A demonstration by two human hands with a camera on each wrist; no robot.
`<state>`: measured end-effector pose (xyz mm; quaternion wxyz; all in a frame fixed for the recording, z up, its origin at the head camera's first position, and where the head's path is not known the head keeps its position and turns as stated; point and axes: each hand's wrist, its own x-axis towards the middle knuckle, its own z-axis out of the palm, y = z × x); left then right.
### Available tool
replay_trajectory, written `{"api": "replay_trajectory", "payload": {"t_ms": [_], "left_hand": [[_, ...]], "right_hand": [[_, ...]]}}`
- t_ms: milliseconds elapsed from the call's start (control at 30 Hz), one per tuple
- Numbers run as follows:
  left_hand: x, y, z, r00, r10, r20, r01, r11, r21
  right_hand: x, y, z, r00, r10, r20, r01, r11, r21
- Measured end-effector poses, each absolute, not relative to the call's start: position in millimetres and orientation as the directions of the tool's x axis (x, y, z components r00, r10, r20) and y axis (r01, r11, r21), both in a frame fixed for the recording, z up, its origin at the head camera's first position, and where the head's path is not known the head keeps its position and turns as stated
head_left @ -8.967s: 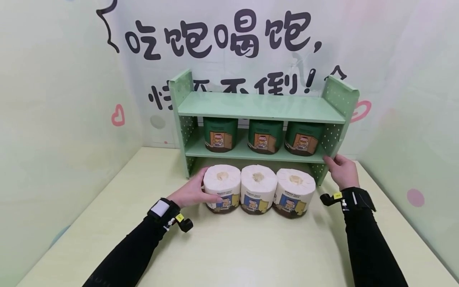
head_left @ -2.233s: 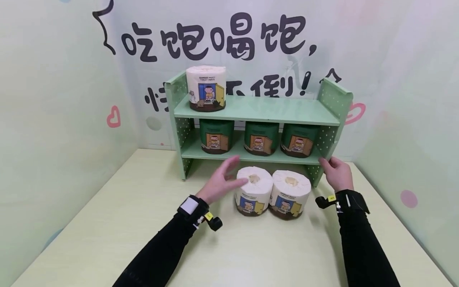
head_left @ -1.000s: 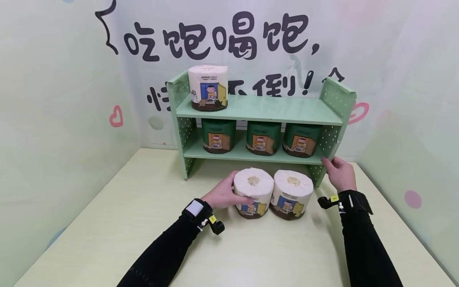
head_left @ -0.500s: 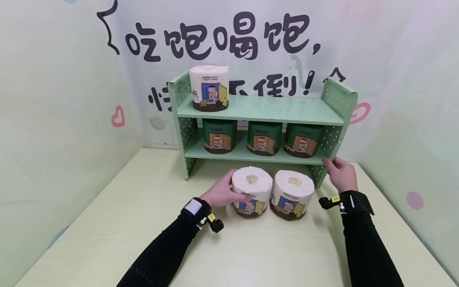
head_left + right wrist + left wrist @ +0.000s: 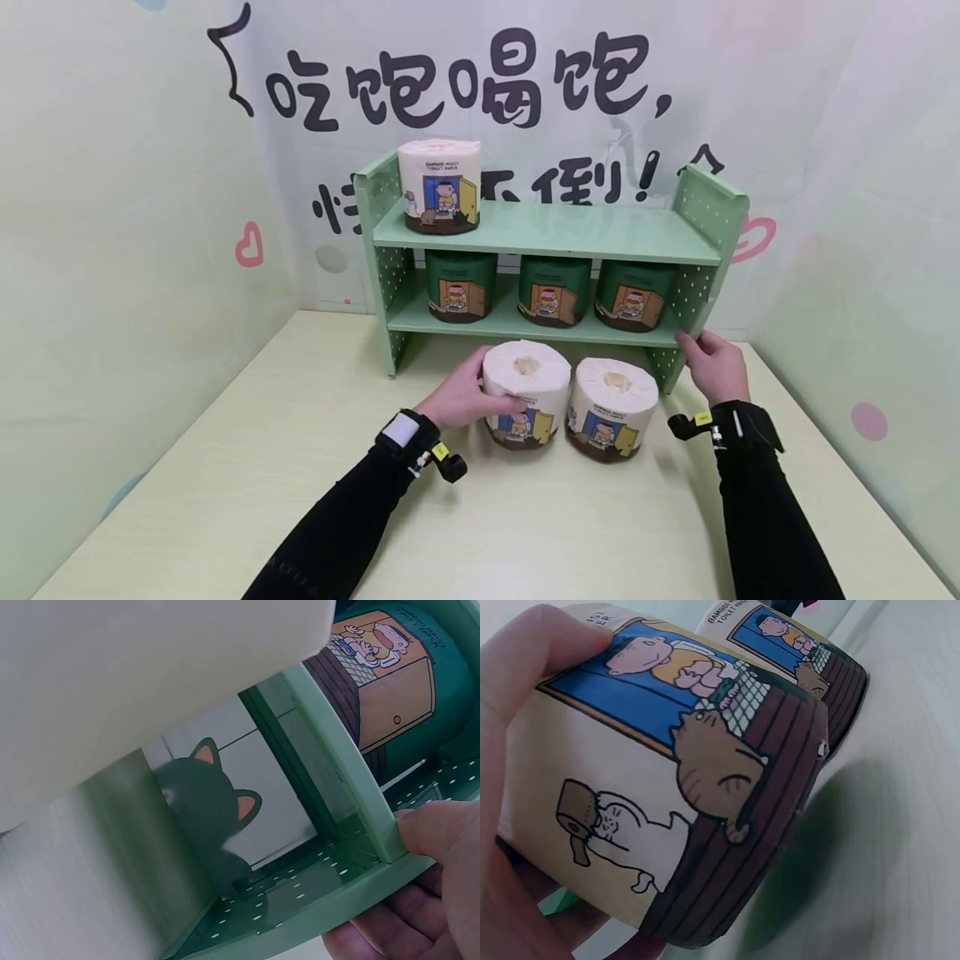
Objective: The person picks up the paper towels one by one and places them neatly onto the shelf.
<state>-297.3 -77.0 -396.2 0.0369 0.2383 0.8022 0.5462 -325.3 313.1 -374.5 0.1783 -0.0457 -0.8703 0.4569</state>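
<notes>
My left hand [image 5: 468, 394] grips a white toilet paper roll [image 5: 528, 383] from its left side, thumb across the printed front. In the left wrist view a shadow separates this roll [image 5: 660, 765] from the table, so it is just off the surface. A second white roll [image 5: 613, 408] stands upright to its right. My right hand [image 5: 717, 367] holds the right side panel of the green shelf [image 5: 570, 229], thumb [image 5: 439, 832] at the lower board's edge and fingers behind the panel. One more white roll [image 5: 441, 187] stands at the left end of the upper board.
Three green rolls, the left one [image 5: 461, 286], the middle one [image 5: 553, 290] and the right one [image 5: 634, 294], stand on the lower board. The shelf stands at the back of the pale table [image 5: 525, 533], before a printed wall [image 5: 465, 50]. Walls also flank both sides.
Over nine seconds, one white roll has gone from the table to the shelf's upper left. My left hand has since taken the middle roll and raised it slightly. My right hand keeps its hold.
</notes>
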Motion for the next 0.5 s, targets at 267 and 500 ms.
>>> {"api": "replay_trajectory", "payload": {"t_ms": [267, 500], "left_hand": [[-295.9, -76.8, -386.9, -0.88, 0.415, 0.231, 0.354, 0.248, 0.902], [-290.1, -75.2, -372.8, -0.867, 0.423, 0.264, 0.368, 0.187, 0.911]], "right_hand": [[-325.2, 315.4, -375.5, -0.93, 0.251, 0.267, -0.077, 0.578, -0.812], [-327.5, 313.8, -376.1, -0.929, 0.255, 0.267, -0.078, 0.571, -0.817]]}}
